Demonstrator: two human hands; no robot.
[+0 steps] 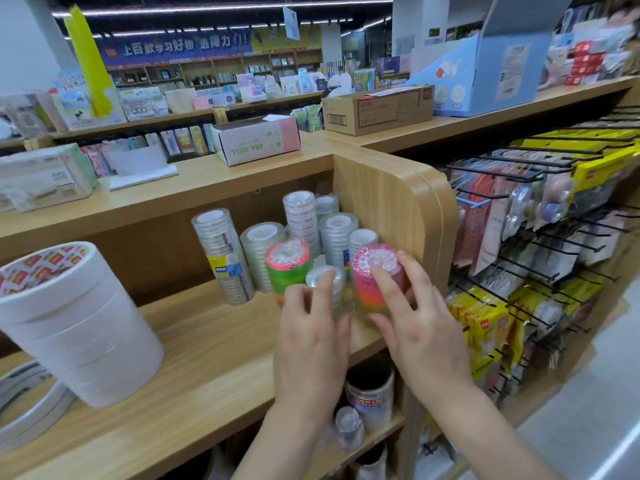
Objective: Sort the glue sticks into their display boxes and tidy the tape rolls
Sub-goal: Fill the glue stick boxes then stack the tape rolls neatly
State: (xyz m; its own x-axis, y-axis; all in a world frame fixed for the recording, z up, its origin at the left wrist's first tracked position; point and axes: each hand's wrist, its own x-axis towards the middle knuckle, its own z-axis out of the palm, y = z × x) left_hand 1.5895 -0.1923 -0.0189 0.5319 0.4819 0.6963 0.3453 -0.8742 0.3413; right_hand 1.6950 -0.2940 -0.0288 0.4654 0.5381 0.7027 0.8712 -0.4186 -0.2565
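Several shrink-wrapped stacks of tape rolls stand upright at the right end of a wooden shelf [194,344]. My left hand [313,336] wraps around a small clear tape stack [323,277] at the front. My right hand [412,317] rests its fingers on top and along the side of a pink and yellow tape stack [375,271] against the shelf's side panel [391,209]. An orange and green tape stack [285,265] stands just left of the clear one. Taller clear tape stacks [225,251] stand behind. No glue sticks are visible.
A big stack of wide white tape rolls [74,323] leans at the shelf's left. Cardboard boxes [256,138] sit on the counter above. Black hooks with hanging packets [540,244] fill the rack to the right. More tape [370,396] sits on the lower shelf.
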